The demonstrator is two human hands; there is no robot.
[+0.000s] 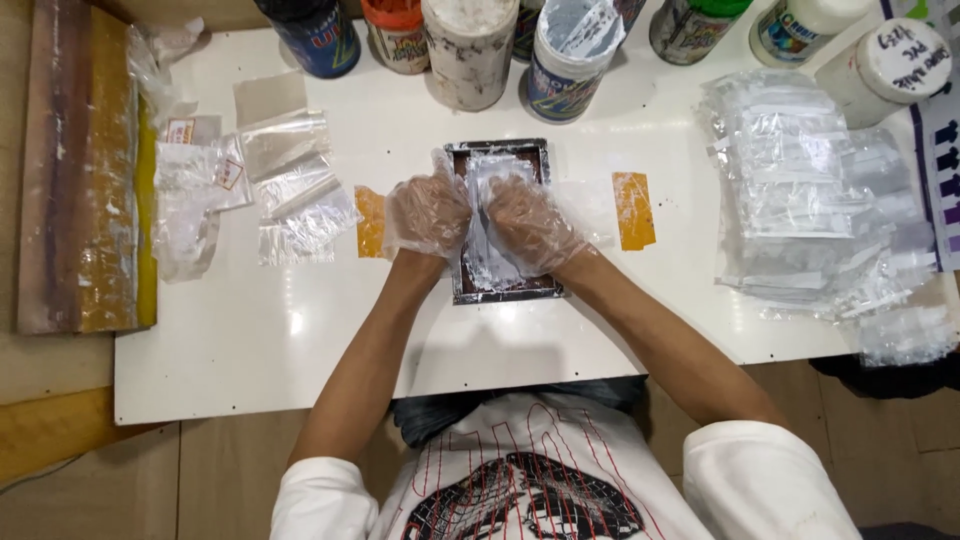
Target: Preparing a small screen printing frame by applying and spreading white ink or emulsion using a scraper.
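Pressing: left hand (428, 213) and right hand (530, 225), gloved, curled down on a clear bag (490, 215), flattening it.
Bag: on dark frame (502, 290), table (300, 330) centre.
Stack: bags (810, 200) right, within reach.

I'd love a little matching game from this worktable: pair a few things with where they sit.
Things:
1. small dark frame
2. big stack of clear plastic bags
3. long wooden board
4. paint jars

Places:
A. far left, off the white table
B. along the table's far edge
C. under the left hand and right hand, both in thin plastic gloves
D. right side of the table

Pairs: 1-C, 2-D, 3-A, 4-B
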